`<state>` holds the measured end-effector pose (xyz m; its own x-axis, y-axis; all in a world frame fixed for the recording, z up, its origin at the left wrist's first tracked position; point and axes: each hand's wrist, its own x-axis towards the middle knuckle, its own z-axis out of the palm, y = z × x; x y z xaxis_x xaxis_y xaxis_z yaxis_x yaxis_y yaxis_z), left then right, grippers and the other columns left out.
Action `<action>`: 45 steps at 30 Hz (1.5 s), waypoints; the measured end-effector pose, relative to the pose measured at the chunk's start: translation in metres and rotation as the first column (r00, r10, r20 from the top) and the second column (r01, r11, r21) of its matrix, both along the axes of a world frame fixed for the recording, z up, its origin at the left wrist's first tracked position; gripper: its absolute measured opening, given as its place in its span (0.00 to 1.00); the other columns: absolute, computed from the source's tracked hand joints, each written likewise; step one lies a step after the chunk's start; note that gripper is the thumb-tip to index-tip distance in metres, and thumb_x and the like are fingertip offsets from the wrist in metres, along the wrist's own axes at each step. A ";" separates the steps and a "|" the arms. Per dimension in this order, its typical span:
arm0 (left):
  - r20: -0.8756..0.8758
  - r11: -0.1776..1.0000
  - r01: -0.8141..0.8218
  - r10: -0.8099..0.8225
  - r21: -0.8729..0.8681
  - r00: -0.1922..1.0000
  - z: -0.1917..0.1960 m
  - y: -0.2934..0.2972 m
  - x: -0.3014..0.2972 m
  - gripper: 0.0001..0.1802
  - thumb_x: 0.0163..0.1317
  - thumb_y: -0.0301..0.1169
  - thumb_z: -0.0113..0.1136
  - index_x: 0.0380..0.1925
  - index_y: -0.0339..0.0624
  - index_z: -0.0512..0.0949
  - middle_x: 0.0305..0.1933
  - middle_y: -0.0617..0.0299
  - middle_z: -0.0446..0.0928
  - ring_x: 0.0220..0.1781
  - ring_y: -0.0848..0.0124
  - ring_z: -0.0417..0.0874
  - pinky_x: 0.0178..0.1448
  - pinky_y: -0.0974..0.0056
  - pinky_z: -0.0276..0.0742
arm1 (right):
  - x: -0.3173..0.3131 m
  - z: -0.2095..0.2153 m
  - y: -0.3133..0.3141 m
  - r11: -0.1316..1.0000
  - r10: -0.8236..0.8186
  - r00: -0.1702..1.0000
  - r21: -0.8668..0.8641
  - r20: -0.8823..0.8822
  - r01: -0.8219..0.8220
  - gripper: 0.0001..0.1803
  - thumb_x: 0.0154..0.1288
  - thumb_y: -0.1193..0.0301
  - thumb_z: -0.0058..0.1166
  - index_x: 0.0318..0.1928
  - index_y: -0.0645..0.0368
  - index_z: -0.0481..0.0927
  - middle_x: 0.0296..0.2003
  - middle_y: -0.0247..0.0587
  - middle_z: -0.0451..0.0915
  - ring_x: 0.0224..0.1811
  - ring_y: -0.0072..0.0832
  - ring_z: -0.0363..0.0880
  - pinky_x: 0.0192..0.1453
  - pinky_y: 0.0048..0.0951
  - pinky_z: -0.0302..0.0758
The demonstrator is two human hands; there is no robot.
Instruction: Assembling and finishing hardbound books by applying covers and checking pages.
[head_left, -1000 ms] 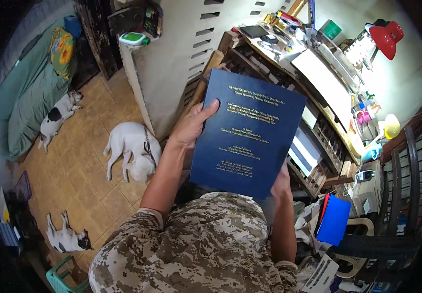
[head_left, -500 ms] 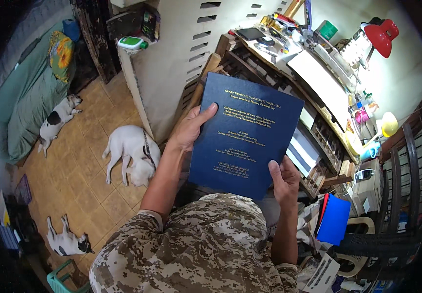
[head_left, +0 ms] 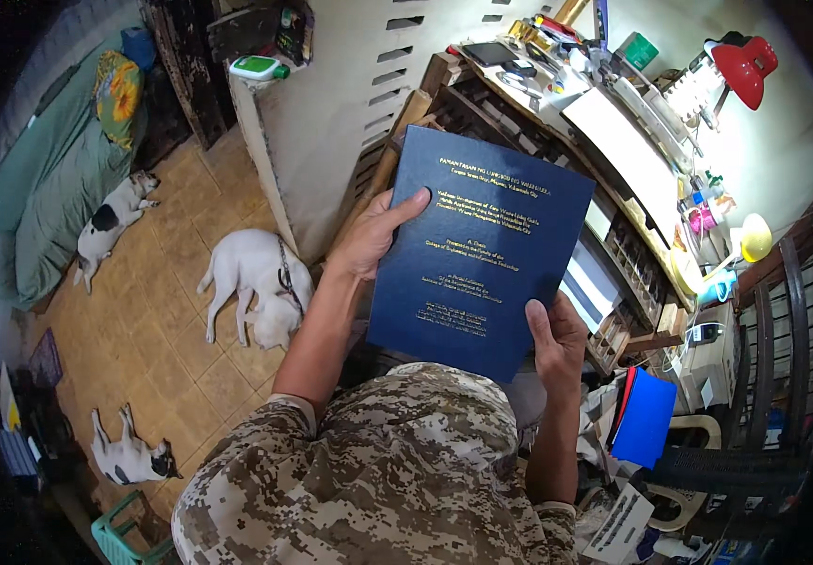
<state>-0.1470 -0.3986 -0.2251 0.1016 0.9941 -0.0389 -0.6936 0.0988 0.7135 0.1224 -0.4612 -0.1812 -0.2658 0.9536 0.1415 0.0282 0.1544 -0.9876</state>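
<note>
Glare whitens the wall point(head_left: 806, 118) beside the red lamp point(head_left: 748, 73), while curved edges darken to black.

Gold print point(head_left: 472, 255), its lowest lines seemingly blurred, stands on the dark blue book point(head_left: 477, 256).

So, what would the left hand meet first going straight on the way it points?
Likely the dark blue rectangular hardcover book, which the left hand holds; depth beyond it is unclear.
</note>
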 end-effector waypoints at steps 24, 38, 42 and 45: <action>0.033 0.999 -0.024 0.025 -0.039 0.999 -0.002 0.002 0.002 0.18 0.71 0.41 0.61 0.45 0.34 0.78 0.28 0.62 0.82 0.18 0.82 0.77 0.19 0.78 0.72 | -0.008 0.006 -0.003 0.999 -0.015 1.000 0.041 -0.001 0.015 0.15 0.77 0.75 0.48 0.59 0.66 0.76 0.34 0.32 0.80 0.25 0.13 0.66 0.29 0.15 0.63; 0.034 0.999 0.051 -0.050 -0.017 0.998 -0.012 0.006 -0.003 0.23 0.73 0.45 0.57 0.51 0.33 0.77 0.39 0.55 0.85 0.26 0.75 0.83 0.28 0.74 0.79 | -0.004 0.004 -0.006 0.995 -0.053 0.995 0.084 0.087 0.046 0.15 0.77 0.75 0.47 0.60 0.66 0.75 0.35 0.33 0.81 0.27 0.14 0.68 0.32 0.14 0.64; 0.083 1.000 0.010 -0.009 -0.011 0.996 -0.006 0.003 0.002 0.20 0.74 0.43 0.57 0.47 0.33 0.79 0.33 0.60 0.85 0.20 0.81 0.80 0.21 0.78 0.74 | -0.007 0.007 -0.008 0.999 -0.038 0.999 0.019 0.031 0.038 0.14 0.77 0.76 0.47 0.59 0.66 0.76 0.35 0.33 0.81 0.27 0.14 0.67 0.32 0.15 0.64; 0.085 1.000 0.009 -0.008 -0.014 0.996 -0.003 0.002 0.002 0.21 0.74 0.43 0.56 0.48 0.33 0.79 0.35 0.59 0.85 0.21 0.80 0.81 0.22 0.78 0.75 | -0.010 0.008 -0.008 0.998 -0.054 0.998 0.034 0.036 0.053 0.14 0.77 0.76 0.47 0.59 0.66 0.76 0.35 0.33 0.80 0.27 0.14 0.67 0.32 0.15 0.64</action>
